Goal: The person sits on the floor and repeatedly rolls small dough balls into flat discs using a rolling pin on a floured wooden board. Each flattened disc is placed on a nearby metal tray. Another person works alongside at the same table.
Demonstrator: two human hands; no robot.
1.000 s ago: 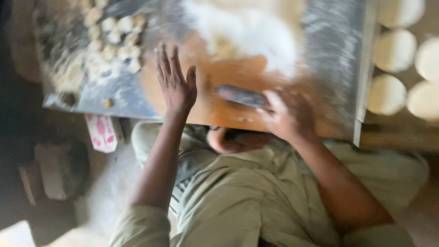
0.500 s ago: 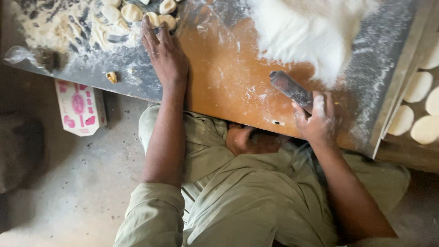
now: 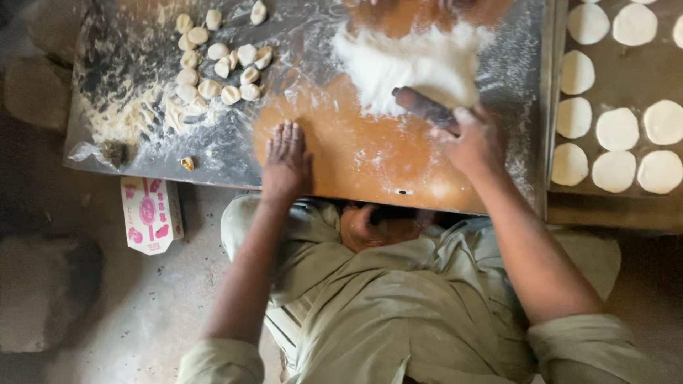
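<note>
The rolling pin (image 3: 425,108) is dark and lies slanted across the round wooden board (image 3: 356,160), its far end resting against a heap of white flour (image 3: 413,67). The right hand (image 3: 473,142) is closed around the near end of the pin, fingers wrapped over it. The left hand (image 3: 286,160) lies flat on the bare board well to the left of the pin, palm down, fingers stretched out together and holding nothing. Between the two hands the board is dusted thinly with flour.

Beyond and to the left of the left hand, a cluster of small dough balls (image 3: 217,67) sits on the floury metal table (image 3: 142,107), with a loose scatter of flour beside them. To the right of the right hand, past the table edge, a tray (image 3: 626,85) carries flat round dough discs (image 3: 617,129) set in rows, apart from one another. Below the table edge, left of the left forearm, a small white and pink carton (image 3: 151,215) lies on the floor.
</note>
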